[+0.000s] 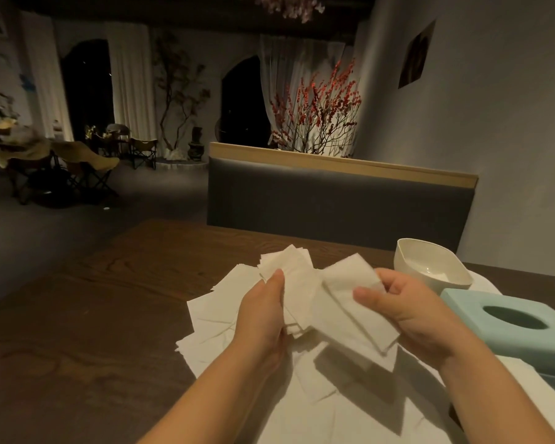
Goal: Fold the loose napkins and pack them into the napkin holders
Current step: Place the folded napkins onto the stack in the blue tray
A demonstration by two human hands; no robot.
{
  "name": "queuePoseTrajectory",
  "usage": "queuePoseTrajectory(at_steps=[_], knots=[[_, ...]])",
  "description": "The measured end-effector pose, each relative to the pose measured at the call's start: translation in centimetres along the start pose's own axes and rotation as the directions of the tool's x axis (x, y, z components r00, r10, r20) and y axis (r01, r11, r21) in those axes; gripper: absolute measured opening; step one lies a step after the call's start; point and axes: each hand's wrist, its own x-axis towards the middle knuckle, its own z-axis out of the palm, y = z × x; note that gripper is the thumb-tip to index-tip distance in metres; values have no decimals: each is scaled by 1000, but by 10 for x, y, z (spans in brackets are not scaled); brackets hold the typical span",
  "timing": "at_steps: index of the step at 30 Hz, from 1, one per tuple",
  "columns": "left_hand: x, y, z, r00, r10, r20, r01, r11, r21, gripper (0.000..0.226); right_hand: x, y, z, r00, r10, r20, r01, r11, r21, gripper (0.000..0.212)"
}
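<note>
My left hand (pixel 263 312) grips a stack of folded white napkins (pixel 293 277), held up above the table. My right hand (pixel 407 312) holds a second bunch of folded napkins (pixel 350 302), its thumb pinching their top edge. The two bunches touch between my hands. Under them, loose unfolded napkins (pixel 212 318) lie spread over the wooden table (pixel 93 299). A pale green napkin holder (pixel 481 318) with an oval slot in its top stands just right of my right hand.
A white square bowl (pixel 430 267) sits behind the green holder at the table's right. A grey padded bench back (pixel 334 203) with a wooden top rail runs along the far side. The wall is close on the right. Folding chairs stand far off to the left.
</note>
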Motion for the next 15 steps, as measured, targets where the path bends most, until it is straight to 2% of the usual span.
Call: queuePoseTrajectory(at_steps=[2,4,6,10,13,15], knots=[[1,-4,2,1000,15,26,-16,999,36,28,-1,-4,4,996,-62,-59,75,968,240,48],[-1,-7,4,997,22,69,-27,998,63,30,0,-2,15,984,-101,-146,143,941,308,45],[-4,-8,8,997,9,79,-12,999,42,31,4,4,26,964,-115,-238,174,955,242,36],[-9,-3,9,983,-103,149,117,989,-90,39,11,15,35,913,-153,-379,164,987,-4,17],[-10,-5,7,971,-135,198,142,990,-21,30,11,15,31,907,-191,-375,174,982,-80,12],[-11,-6,7,968,-146,206,151,988,-11,23,10,15,24,928,-192,-319,156,978,-135,15]])
